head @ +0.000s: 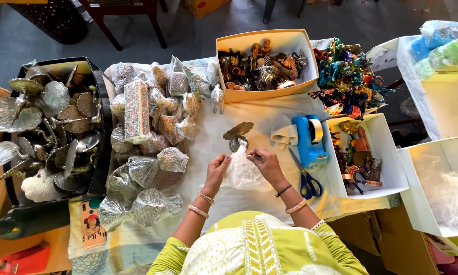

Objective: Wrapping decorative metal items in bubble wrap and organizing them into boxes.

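My left hand point(217, 170) and my right hand point(266, 164) both grip a clear plastic bag point(243, 174) on the white-covered table point(275, 119). A small brass leaf-shaped metal piece point(237, 134) lies just above the bag, its lower end at the bag's mouth. My hands sit on either side of the bag, fingers pinching its upper edge.
A blue tape dispenser point(309, 137) and blue-handled scissors point(305, 179) lie right of my hands. Several wrapped pieces point(147, 147) are heaped to the left, beside a black tray of metal leaf dishes point(45, 132). Open boxes of figurines point(262, 63) and painted toys point(348, 81) stand behind.
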